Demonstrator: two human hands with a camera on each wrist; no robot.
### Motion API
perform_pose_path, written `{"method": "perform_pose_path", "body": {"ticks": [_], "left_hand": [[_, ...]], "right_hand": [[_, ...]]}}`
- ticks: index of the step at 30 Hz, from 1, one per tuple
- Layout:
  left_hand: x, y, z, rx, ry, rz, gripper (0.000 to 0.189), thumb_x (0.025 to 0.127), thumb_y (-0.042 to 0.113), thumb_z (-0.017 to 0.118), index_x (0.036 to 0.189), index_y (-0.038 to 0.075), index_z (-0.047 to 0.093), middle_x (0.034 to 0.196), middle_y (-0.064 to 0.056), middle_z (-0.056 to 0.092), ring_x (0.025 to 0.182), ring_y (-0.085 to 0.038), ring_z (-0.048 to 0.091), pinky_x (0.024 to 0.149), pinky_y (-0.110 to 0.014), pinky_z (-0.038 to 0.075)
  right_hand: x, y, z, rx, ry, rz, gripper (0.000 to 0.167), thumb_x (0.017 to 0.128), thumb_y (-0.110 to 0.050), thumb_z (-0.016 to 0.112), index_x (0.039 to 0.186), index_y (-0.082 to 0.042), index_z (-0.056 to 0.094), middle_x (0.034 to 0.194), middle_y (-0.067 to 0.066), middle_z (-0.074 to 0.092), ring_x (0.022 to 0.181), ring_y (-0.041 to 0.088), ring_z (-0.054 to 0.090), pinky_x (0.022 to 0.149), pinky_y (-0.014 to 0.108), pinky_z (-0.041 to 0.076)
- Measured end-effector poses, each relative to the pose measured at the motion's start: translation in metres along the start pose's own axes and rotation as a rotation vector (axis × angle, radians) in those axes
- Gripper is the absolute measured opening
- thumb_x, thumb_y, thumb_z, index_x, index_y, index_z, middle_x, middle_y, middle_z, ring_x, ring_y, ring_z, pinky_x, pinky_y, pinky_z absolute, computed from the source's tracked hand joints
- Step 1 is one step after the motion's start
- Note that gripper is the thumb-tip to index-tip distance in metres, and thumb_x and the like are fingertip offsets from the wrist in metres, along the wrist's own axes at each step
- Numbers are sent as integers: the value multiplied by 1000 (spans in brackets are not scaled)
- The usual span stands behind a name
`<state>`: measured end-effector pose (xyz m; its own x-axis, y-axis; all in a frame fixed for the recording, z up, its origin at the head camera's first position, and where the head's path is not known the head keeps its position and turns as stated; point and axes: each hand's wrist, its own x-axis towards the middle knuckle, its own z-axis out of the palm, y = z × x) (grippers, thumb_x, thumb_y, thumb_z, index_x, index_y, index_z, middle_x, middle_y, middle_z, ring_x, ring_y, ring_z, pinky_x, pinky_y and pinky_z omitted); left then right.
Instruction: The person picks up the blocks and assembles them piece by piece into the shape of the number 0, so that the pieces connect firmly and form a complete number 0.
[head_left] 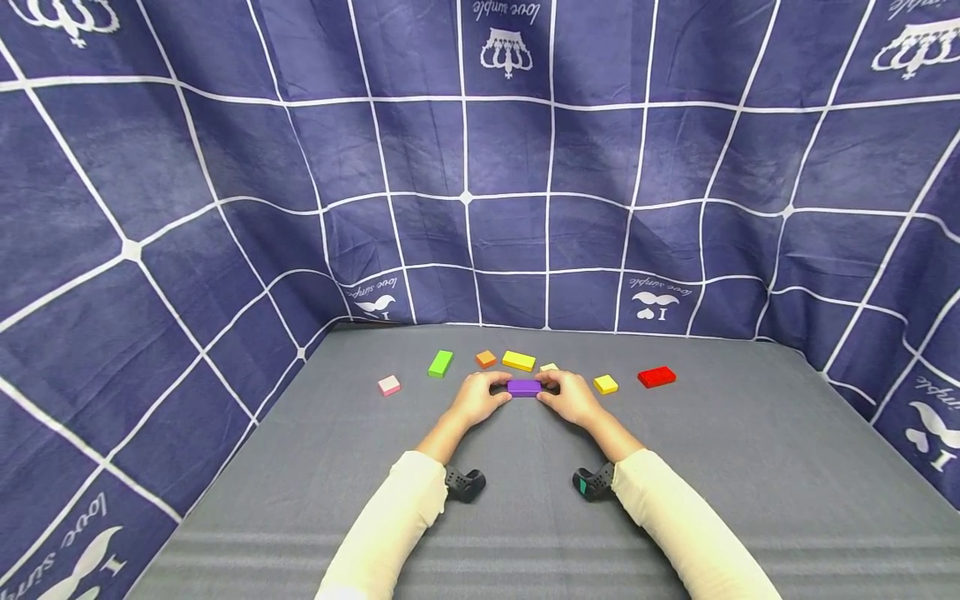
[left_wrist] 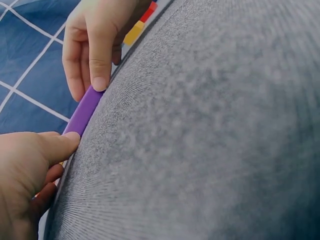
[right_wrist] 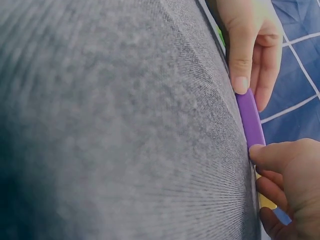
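Note:
A purple rectangular block (head_left: 524, 388) lies lengthwise between my two hands, near the middle of the grey table. Its left end is pinched by my left hand (head_left: 477, 397), the thumb on the near side. My right hand (head_left: 572, 397) pinches the opposite end in the same way. In the left wrist view, the purple block (left_wrist: 85, 112) shows its long side between both thumbs. The right wrist view also has the block (right_wrist: 250, 117) held at its two ends. Whether its underside touches the table cannot be told. A pale yellow block (head_left: 550, 367) is partly hidden behind my right hand.
Beyond my hands lie an orange block (head_left: 486, 359) and a long yellow block (head_left: 518, 361). Leftward are a green block (head_left: 440, 363) and a pink block (head_left: 389, 385). A small yellow block (head_left: 605, 384) and a red block (head_left: 657, 377) lie rightward. A blue curtain (head_left: 585, 242) hangs behind.

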<state>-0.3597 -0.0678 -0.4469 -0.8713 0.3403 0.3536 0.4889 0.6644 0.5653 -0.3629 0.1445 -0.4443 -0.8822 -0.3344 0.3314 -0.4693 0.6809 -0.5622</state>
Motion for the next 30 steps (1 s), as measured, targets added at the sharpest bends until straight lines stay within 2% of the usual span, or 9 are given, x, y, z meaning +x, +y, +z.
{"method": "perform_pose_path", "body": {"ticks": [5, 11, 18, 26, 30], "left_hand": [[0, 0, 1, -18, 19, -9, 31, 84, 10, 75, 114, 3, 70, 109, -9, 71, 105, -24, 66, 93, -38, 47], [0, 0, 0, -46, 6, -31, 31, 84, 10, 76, 113, 2, 71, 106, -9, 72, 102, -22, 67, 91, -37, 48], [-1, -1, -5, -81, -22, 9, 29, 82, 6, 76, 110, 2, 71, 100, -9, 72, 94, -22, 67, 86, -35, 50], [-8, 1, -12, -65, -90, 28, 30, 80, 9, 79, 108, 5, 72, 95, -5, 72, 90, -18, 66, 82, -32, 50], [-13, 4, -16, -70, -111, 38, 30, 79, 10, 80, 107, 5, 72, 92, -4, 71, 86, -16, 65, 79, -29, 50]], "right_hand": [[-1, 0, -2, 20, 12, 3, 27, 82, -6, 75, 108, 0, 70, 94, 10, 70, 84, 24, 64, 77, 40, 50], [-2, -1, -6, 43, -5, -1, 27, 80, -7, 77, 105, -2, 71, 93, 7, 70, 79, 18, 61, 73, 34, 49], [-4, 1, -10, 105, -25, -15, 28, 76, -10, 82, 101, -4, 72, 75, -1, 63, 67, 11, 52, 59, 27, 40], [-12, 1, -14, 182, -78, -8, 29, 75, -12, 83, 100, -4, 73, 87, 4, 69, 67, 13, 52, 56, 26, 39], [-17, -2, -16, 215, -91, -7, 29, 74, -12, 84, 99, -4, 73, 82, 2, 67, 65, 12, 50, 54, 24, 37]]}}
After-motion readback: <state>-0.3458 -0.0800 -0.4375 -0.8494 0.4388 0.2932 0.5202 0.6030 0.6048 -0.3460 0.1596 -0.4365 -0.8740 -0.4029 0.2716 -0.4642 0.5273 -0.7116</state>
